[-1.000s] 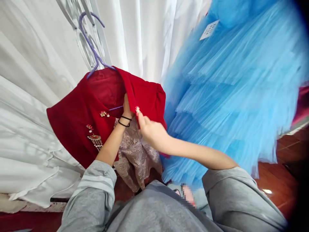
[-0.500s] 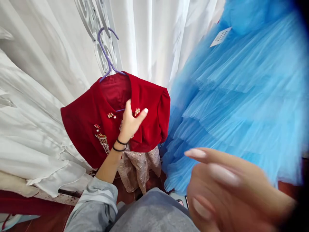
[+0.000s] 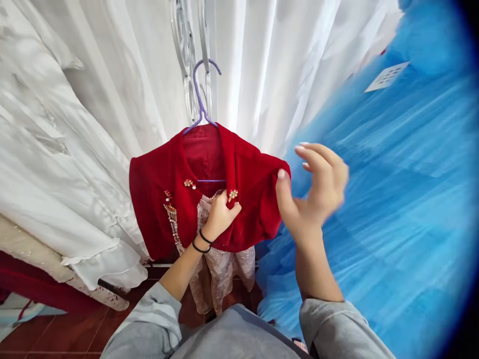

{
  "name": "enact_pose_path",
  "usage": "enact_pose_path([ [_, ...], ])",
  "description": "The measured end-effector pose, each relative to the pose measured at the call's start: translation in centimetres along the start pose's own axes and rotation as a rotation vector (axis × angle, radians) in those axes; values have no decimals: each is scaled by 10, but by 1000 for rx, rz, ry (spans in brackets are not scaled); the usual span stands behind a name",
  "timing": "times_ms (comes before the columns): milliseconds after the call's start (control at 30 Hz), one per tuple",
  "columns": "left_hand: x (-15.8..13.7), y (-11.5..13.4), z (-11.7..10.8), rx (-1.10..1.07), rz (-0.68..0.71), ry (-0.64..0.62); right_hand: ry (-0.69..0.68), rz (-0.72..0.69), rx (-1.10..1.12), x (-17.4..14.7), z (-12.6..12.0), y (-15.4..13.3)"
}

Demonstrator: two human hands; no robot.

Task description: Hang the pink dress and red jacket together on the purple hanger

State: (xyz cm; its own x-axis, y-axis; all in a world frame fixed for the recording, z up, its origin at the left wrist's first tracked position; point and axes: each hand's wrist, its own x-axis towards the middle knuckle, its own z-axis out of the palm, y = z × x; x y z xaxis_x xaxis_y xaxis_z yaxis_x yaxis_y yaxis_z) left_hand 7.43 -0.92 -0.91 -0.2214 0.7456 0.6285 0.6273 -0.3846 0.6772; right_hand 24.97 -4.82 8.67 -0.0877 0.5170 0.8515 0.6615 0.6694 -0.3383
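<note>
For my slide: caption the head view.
Left hand grips red jacket on purple hanger; right hand open.

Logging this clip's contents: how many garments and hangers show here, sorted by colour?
Red: 1, velvet jacket, gripped at its front edge by the left hand
Blue: 1, tulle dress, beside the open right hand
Pink-beige: 1, brocade skirt
White: 1, mass of gowns, not separable
Purple: 1, hanger
Total: 5

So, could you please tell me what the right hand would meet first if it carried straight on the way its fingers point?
The right hand, open with fingers aimed left, would probably meet the red jacket at its shoulder first; its thumb is already close to the edge, though depth is unclear.
</note>
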Motion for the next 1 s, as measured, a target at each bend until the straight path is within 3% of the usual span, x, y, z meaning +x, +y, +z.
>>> enact_pose_path([
  [100,-7,-4,-7,97,15,-59,78,26,-34,23,48,48],
  [200,-18,-7,-25,168,107,-23,71,66,-45,10,84,80],
  [233,-22,-9,-33,199,156,69,124,90,-58,1,91,83],
  [333,-28,-15,-52,420,281,516,297,136,-73,-30,105,66],
  [400,-23,-22,-59,617,251,690,235,128,-39,-41,116,44],
  [433,-17,-26,-62,696,188,702,155,126,-22,-43,123,33],
  [533,0,-37,-71,824,-17,609,-41,193,-39,-33,146,16],
  [633,6,-38,-87,834,-45,548,-106,215,-27,-22,151,19],
  [733,6,-23,-97,735,49,487,1,38,88,-22,131,10],
  [800,11,-11,-95,658,132,420,105,-95,132,-27,121,-11],
  [867,19,-3,-88,611,158,317,106,-157,119,-31,123,-35],
  [1000,27,-2,-88,516,31,21,-285,-43,10,-38,145,-50],
])
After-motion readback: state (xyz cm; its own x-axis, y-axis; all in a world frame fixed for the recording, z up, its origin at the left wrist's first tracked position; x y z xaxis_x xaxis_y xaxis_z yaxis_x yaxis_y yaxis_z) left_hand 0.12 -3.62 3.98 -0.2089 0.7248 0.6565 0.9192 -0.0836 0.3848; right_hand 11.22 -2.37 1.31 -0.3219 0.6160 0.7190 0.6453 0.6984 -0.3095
